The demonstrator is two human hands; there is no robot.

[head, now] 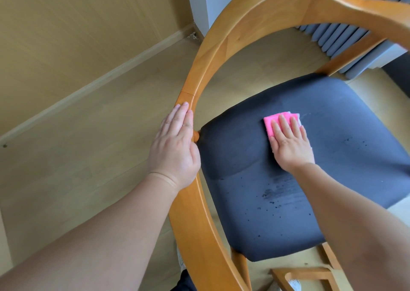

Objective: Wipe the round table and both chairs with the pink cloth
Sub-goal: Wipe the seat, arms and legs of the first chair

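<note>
- the right hand (291, 143) lies flat on the pink cloth (275, 122), fingers straight and slightly spread, pressing it down onto the dark seat cushion (332, 157) of the chair.
- the pink cloth sits toward the middle of the seat, a little nearer the back edge; its far end and left corner show past the fingertips, and a pale layer peeks out at its right edge.
- the left hand (175, 146) rests on the chair's curved wooden armrest rail (213, 53), fingers straight and held together along the outer side of the wood, thumb against the inner side near the seat's left corner.
- that rail sweeps in one arc from the near bottom of the view, up past the left hand, and round over the top to the right.
- the seat cushion shows dark specks and a smudged, streaked patch near its front half, between the two forearms.
- a wooden support post (346, 55) rises from behind the seat to the rail on the right.
- the chair stands on a pale wood-look floor (99, 135), with a skirting board (111, 73) running diagonally along the wall at left.
- a grey ribbed radiator (346, 37) stands behind the chair at upper right.
- part of another wooden frame (304, 276) shows at the bottom edge, just beside the chair's front leg.
</note>
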